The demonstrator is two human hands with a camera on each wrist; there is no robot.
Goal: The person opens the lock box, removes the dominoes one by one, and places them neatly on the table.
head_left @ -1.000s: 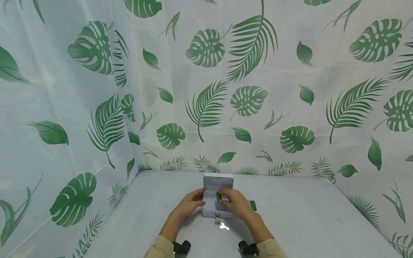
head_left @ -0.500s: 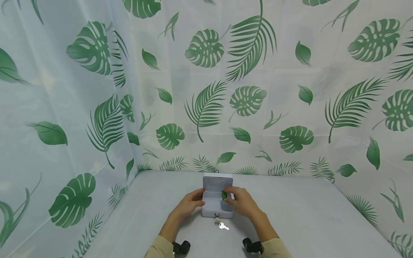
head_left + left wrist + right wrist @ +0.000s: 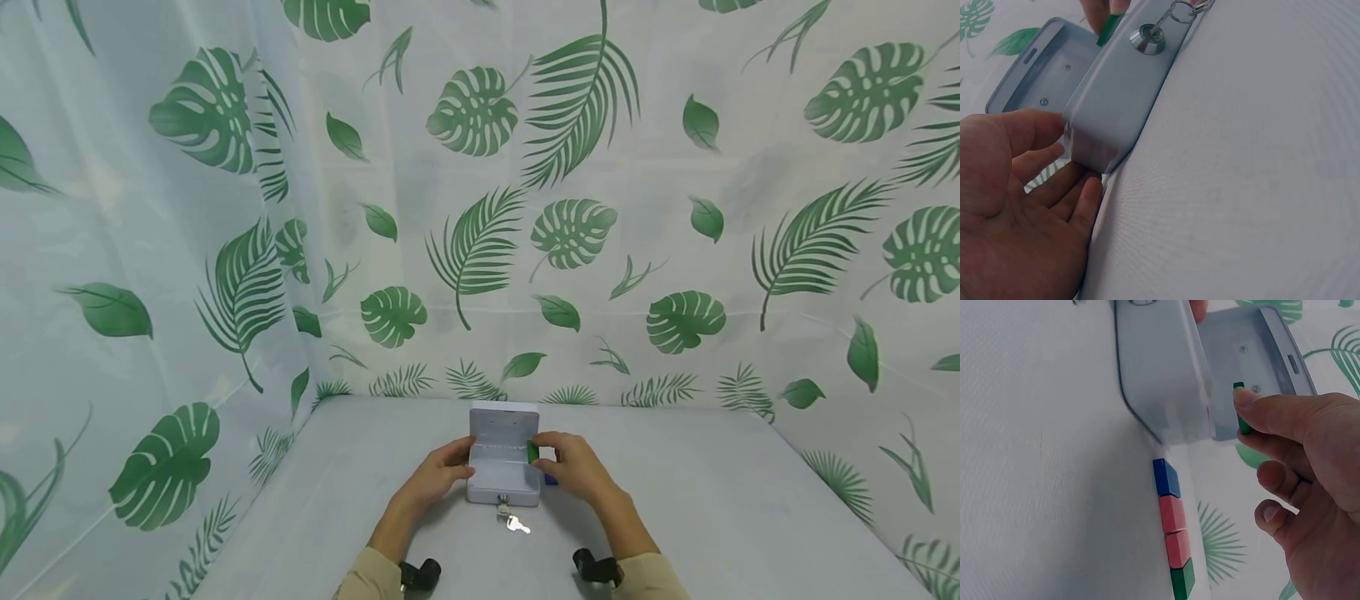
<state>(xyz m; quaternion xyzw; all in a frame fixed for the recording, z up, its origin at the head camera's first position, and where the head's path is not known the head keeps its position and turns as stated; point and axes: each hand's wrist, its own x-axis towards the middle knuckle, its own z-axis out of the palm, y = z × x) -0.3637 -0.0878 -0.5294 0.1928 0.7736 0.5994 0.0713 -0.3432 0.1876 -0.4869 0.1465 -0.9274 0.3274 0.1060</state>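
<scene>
A grey metal cash box (image 3: 504, 479) stands with its lid (image 3: 504, 423) raised at the back. My left hand (image 3: 435, 473) holds the box's left side, thumb toward the front and fingers farther back. Between thumb and index finger, my right hand (image 3: 577, 468) pinches a small green block (image 3: 1243, 409) at the box's right rim. A key sits in the front lock (image 3: 1147, 39), and another key (image 3: 517, 524) hangs from its ring. Beside the box in the right wrist view lie a blue block (image 3: 1166, 477), two red blocks (image 3: 1173, 514) and a green one (image 3: 1182, 580) in a row.
A white cloth covers the table (image 3: 712, 492). Curtains with green leaf prints (image 3: 480, 258) rise behind and at the sides. Black camera mounts (image 3: 422, 575) sit at both wrists.
My right hand has moved right with the green block, from over the box's middle to its right rim. Part of a blue block now shows beside the box. My left hand has stayed in place.
</scene>
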